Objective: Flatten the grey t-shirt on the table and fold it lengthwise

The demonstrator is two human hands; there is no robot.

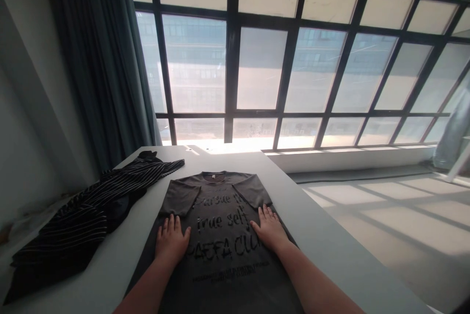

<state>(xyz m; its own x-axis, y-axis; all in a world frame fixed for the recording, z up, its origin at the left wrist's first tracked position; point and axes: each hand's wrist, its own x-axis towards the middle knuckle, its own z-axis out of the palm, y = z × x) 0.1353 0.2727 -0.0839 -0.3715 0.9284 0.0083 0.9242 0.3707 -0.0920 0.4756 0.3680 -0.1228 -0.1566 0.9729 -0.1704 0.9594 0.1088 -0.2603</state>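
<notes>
Pressing a grey printed T-shirt [220, 235] flat on the white table [323, 240].
Left hand [171, 241] and right hand [270, 228] lie open, fingers spread, gripping nothing; striped garment [91, 206] lies far left.

Striped garment [88, 206]: dark cloth with thin pale stripes, lying crumpled at 9 o'clock on the worktop, running from the far edge toward the near left corner.
Worktop [323, 235]: pale and smooth, its bare part stretching toward 4 o'clock.
Curtain [99, 59]: dark teal, hanging in folds at 10 o'clock beside the glass.
Window [293, 59]: wide grid of dark frames from 12 to 2 o'clock, a building faint beyond.
Floor [404, 206]: light, barred with sun and shadow at 3 o'clock.
</notes>
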